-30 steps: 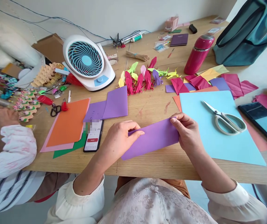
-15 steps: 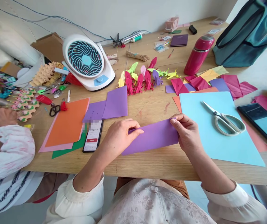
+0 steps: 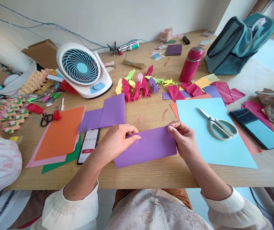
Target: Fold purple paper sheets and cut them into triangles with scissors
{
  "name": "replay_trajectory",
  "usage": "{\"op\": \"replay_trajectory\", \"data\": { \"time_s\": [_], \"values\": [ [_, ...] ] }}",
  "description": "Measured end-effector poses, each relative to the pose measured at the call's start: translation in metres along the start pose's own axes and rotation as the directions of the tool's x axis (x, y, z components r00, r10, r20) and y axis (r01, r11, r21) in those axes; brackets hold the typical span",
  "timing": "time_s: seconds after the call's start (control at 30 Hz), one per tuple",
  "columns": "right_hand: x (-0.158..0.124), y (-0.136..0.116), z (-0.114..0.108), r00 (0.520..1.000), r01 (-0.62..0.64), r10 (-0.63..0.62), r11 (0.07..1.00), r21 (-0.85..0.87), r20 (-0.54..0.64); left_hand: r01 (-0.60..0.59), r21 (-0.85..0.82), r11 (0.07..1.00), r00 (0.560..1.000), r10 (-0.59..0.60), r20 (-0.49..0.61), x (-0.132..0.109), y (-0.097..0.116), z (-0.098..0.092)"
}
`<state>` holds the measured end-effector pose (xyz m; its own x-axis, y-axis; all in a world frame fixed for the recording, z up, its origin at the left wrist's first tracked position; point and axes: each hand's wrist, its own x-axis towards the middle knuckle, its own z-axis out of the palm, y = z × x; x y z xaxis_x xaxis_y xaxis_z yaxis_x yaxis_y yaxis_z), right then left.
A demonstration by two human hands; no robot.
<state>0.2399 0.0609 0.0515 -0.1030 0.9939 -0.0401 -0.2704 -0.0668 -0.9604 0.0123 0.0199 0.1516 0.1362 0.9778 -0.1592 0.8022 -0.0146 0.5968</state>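
At 6 o'clock on the bench [image 3: 151,175], right of the phone [image 3: 88,145], the left grip [image 3: 116,142] and right grip [image 3: 184,140] are each pinched on the top edge of the purple sheet [image 3: 148,148], scissors [image 3: 219,124] at its 3 o'clock; uneven pull could skew the fold, and both pinches match a second ago.

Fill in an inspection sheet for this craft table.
Surface: light wooden table, mostly covered in coloured paper.
Job's things: folded purple paper sheet, flat near the front edge.
Clutter: white-handled scissors on a light blue paper sheet; black phone showing a timer; small folded paper figures; white desk fan; red flask.
Hands: left hand and right hand each pinch the purple sheet's top edge.
Cables: thin cables run along the wall behind the fan.
Surroundings: teal backpack at right; another person's white sleeve at left.
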Motion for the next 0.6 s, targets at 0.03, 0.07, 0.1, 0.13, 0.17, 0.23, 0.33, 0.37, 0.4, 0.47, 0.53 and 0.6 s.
{"op": "replay_trajectory", "data": {
  "time_s": [0.03,0.07,0.1,0.13,0.17,0.23,0.33,0.37,0.4,0.47,0.53,0.6],
  "values": [
    [0.000,0.001,0.000,1.000,0.004,-0.004,1.000,0.010,0.009,-0.004,0.010,1.000,1.000,0.004,0.006,0.000,-0.001,0.000],
    [0.000,0.001,-0.001,1.000,0.007,-0.007,1.000,0.018,0.020,-0.010,0.024,1.000,1.000,0.010,0.009,0.001,-0.001,0.000],
    [0.000,0.001,-0.001,0.999,0.010,-0.011,1.000,0.023,0.032,-0.016,0.040,0.999,1.000,0.016,0.013,0.001,-0.001,-0.001],
    [-0.001,0.001,-0.002,0.999,0.015,-0.016,1.000,0.026,0.044,-0.022,0.054,0.998,1.000,0.020,0.020,0.001,0.000,-0.002],
    [-0.001,0.000,-0.002,0.998,0.020,-0.022,0.999,0.027,0.057,-0.022,0.064,0.998,0.999,0.021,0.031,0.000,0.001,-0.003],
    [-0.003,-0.003,-0.004,0.997,0.032,-0.032,0.999,0.013,0.075,-0.014,0.075,0.997,0.998,0.009,0.063,0.000,0.003,-0.007],
    [-0.008,-0.013,-0.008,0.995,0.011,-0.003,0.998,-0.069,0.104,-0.004,0.074,0.997,0.992,-0.005,0.126,0.004,0.006,-0.013],
    [-0.010,-0.017,-0.010,0.994,-0.003,0.015,0.994,-0.108,0.110,-0.008,0.063,0.998,0.987,-0.002,0.162,0.007,0.006,-0.015],
    [-0.011,-0.021,-0.013,0.992,-0.017,0.034,0.989,-0.147,0.118,-0.014,0.047,0.999,0.978,0.004,0.206,0.010,0.006,-0.015],
    [-0.013,-0.026,-0.019,0.989,-0.026,0.056,0.977,-0.213,0.139,-0.024,0.006,1.000,0.954,0.021,0.300,0.018,0.004,-0.014],
    [-0.012,-0.026,-0.026,0.982,-0.005,0.058,0.959,-0.285,0.181,-0.027,-0.013,1.000,0.931,0.030,0.364,0.027,0.000,-0.009],
    [-0.008,-0.023,-0.032,0.974,0.045,0.049,0.915,-0.400,0.219,-0.030,0.010,1.000,0.923,0.023,0.383,0.037,-0.004,0.000]
  ]
}}
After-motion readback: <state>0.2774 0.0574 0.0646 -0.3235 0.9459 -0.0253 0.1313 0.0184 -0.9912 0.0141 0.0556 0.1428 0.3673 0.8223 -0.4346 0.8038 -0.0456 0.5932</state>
